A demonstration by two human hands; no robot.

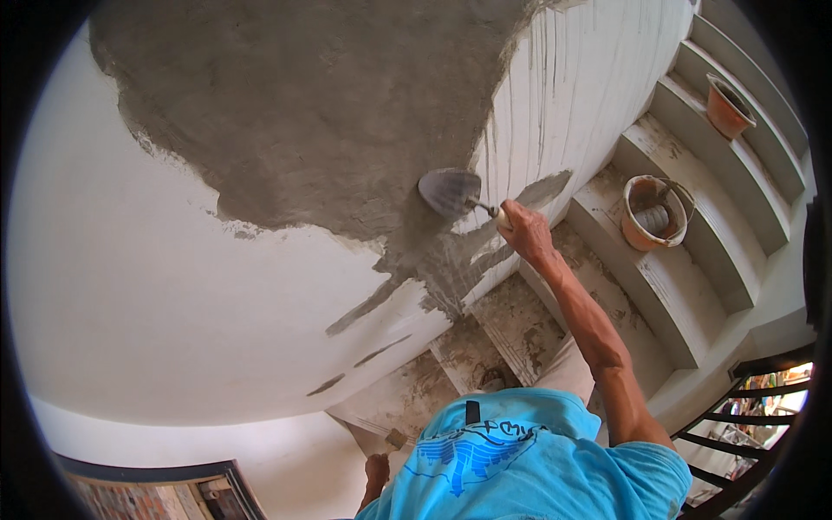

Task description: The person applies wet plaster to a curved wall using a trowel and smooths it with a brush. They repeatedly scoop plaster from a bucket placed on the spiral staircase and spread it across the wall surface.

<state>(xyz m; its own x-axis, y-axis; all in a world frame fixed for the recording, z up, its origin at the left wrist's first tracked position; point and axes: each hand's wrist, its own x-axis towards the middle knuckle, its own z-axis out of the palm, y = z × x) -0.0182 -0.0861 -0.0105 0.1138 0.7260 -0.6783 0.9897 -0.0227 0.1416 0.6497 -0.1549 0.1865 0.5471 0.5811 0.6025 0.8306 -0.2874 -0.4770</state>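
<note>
My right hand (524, 229) is closed round the pale handle of a pointed trowel (450, 192). The trowel's blade lies against the wall, at the lower right part of a large patch of wet grey plaster (321, 113). Below the blade the plaster thins into smears and streaks over the white wall (147, 286). Low at my left side, my left hand (376, 469) is closed beside a small tan, flat-ended thing (396, 438). It appears to hold this thing, whose kind I cannot make out.
Dirty steps (693, 234) climb to the right along the wall. A mortar-stained bucket (637, 227) with a roundish grey thing inside stands on one step, and a smaller orange bucket (724, 115) higher up. A dark railing (737, 420) is at lower right, a dark-framed panel (165, 490) at lower left.
</note>
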